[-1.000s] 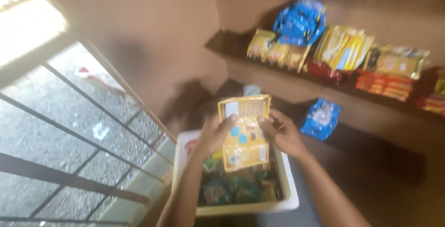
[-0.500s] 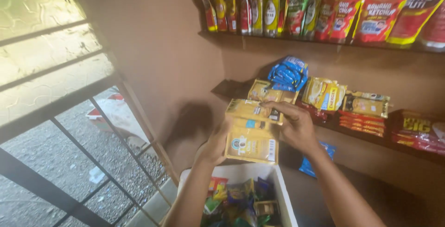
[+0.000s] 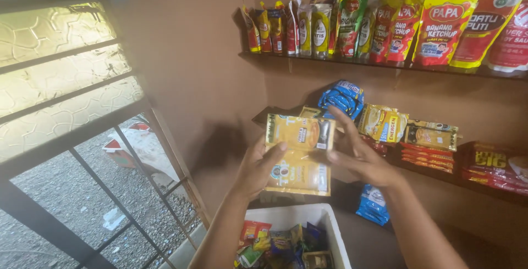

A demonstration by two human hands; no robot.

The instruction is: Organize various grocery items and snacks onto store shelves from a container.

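At the left is a barred window (image 3: 82, 137). The left hand (image 3: 257, 167) and the right hand (image 3: 360, 156) are raised before the shelves (image 3: 385, 65). Both have fingers closed on a strip of yellow sachets (image 3: 300, 156), thumbs in front. Below stands a white box (image 3: 335, 230) with packets. On the right, pouches (image 3: 440, 27) stand in a row.

I hold a folded strip of yellow sachets (image 3: 300, 153) between my left hand (image 3: 258, 167) and right hand (image 3: 357, 156). Red, yellow and green pouches (image 3: 385, 24) stand on the top shelf; blue packets (image 3: 342, 96) (a heap) and yellow sachets (image 3: 383, 123) lie below. Mixed packets (image 3: 278, 244) fill the white tub (image 3: 335, 236).
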